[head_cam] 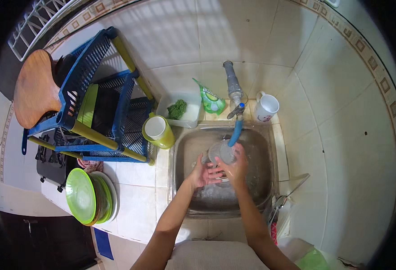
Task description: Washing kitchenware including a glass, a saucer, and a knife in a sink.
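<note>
In the sink, my right hand (235, 167) grips a clear drinking vessel (220, 152), its fingers around the right side. The vessel is tilted below the end of a blue hose (236, 133). This hose is fitted to a tap (234, 111) with a grey pipe on the wall. My left hand (203, 173) is just left of the vessel, palm up and fingers spread, with nothing held in it. Both hands are over the stainless steel sink (258, 199), and a small round thing at its bottom is partly hidden by them.
Left of the sink stand a yellow-green mug with a white cup (155, 127), a blue plastic rack (83, 87) and stacked plates (81, 195). Behind it are a plastic tub (193, 111) with a green scrubber, a green soap pouch (212, 100) and a white mug (267, 107). Utensils (280, 201) lie right.
</note>
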Motion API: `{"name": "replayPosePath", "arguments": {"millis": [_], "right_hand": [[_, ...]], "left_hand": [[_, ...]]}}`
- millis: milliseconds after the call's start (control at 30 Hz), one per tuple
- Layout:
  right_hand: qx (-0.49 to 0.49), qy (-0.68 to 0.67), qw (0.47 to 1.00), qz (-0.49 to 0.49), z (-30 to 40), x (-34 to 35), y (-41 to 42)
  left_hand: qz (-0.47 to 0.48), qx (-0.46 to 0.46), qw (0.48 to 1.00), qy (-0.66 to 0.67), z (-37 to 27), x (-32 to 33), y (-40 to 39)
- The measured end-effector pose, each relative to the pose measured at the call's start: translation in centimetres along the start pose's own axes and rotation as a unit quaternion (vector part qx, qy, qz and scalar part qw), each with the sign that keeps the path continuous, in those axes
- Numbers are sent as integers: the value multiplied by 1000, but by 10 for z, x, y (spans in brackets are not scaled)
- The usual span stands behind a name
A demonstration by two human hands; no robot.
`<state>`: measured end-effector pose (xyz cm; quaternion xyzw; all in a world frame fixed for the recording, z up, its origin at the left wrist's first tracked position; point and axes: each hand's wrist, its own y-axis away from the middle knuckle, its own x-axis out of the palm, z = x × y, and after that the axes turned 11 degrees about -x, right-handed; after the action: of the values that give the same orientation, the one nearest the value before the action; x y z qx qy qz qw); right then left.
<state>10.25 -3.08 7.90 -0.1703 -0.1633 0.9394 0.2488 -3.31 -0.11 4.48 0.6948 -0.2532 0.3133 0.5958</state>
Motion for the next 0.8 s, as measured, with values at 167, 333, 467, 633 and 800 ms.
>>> {"name": "replayPosePath", "arguments": {"millis": [167,333,467,633,800], "right_hand": [[-125,116,985,23,-21,2,-6],[57,123,982,133,-1,0,-3],[-27,96,989,110,3,-2,3],[-70,-1,993,99,1,-9,15],[283,-619,726,97,-44,-9,16]], "left_hand": [[-152,50,987,-20,12,-15,8],[-7,-26,999,-44,15,-3,-6],[137,-44,989,30,0,15,-15],[94,27,992,82,-8,36,-21],[-67,222,971,-53,-3,26,-7]]}}
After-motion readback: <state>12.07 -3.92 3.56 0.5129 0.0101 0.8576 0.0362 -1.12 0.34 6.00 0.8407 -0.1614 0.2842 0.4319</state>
